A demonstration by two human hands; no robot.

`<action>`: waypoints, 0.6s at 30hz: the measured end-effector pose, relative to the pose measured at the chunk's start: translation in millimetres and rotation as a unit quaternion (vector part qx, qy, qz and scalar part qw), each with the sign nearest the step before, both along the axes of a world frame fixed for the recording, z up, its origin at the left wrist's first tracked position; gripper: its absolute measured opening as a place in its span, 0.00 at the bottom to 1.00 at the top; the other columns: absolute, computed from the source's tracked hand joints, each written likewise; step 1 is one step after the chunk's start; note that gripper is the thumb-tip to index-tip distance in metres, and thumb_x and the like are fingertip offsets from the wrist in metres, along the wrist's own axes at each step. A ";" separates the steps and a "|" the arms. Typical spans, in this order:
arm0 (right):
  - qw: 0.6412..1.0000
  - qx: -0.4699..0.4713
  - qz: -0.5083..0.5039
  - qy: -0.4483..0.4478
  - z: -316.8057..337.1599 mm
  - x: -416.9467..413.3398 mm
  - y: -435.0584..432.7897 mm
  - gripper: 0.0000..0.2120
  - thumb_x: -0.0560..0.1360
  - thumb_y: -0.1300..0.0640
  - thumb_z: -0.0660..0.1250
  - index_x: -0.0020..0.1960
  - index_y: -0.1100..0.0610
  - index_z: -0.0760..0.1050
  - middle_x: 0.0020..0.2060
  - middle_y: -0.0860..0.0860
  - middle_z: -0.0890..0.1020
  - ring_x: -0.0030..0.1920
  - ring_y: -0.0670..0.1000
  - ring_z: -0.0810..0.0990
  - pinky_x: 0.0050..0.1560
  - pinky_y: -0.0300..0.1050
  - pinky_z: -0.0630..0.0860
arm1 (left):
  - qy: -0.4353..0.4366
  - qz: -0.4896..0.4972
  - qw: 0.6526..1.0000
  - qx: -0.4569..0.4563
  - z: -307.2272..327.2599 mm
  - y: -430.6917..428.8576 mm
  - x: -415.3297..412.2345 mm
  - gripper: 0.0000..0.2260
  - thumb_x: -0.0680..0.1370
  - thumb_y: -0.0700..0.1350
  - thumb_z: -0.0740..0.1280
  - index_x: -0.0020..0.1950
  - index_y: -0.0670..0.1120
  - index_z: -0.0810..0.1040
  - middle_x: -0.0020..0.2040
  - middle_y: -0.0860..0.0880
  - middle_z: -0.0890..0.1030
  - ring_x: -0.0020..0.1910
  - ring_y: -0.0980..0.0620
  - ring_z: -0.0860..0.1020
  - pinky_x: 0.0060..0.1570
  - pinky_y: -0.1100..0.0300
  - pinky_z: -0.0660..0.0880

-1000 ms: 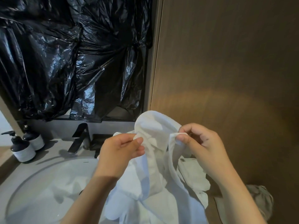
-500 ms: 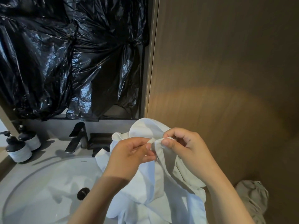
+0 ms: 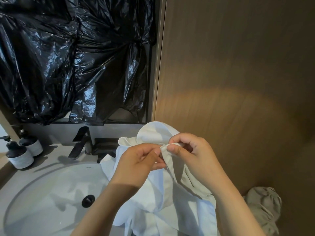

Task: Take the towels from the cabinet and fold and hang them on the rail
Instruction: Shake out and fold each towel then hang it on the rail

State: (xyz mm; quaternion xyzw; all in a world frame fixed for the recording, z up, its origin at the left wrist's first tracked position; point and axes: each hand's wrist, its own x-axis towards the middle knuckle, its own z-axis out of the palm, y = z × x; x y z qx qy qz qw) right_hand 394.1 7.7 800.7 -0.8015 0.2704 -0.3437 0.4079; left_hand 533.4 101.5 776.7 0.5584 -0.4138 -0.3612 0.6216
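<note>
The left hand (image 3: 141,165) and right hand (image 3: 192,155) had moved closer together, and both pinched the top edge of the one white towel (image 3: 153,189) with curled fingers. The towel hung over the right side of the one sink (image 3: 42,193). There were two bottles (image 3: 20,155), one tap (image 3: 81,142) and one grey cloth (image 3: 264,205) low on the right.

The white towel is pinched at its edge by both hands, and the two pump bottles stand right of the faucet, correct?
Not quite: in the head view the pump bottles stand left of the faucet, not right. The left hand and right hand do pinch the edge of the white towel.
</note>
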 end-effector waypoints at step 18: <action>0.991 -0.110 0.072 0.026 41.3 -11.1 -26.4 0.11 0.72 0.47 0.69 0.35 0.51 0.74 0.30 0.47 0.76 0.30 0.47 0.71 0.31 0.37 0.66 | -0.274 0.085 0.957 -0.050 49.7 -10.5 32.1 0.09 0.81 0.39 0.62 0.48 0.49 0.81 0.39 0.55 0.82 0.37 0.60 0.79 0.41 0.69 0.75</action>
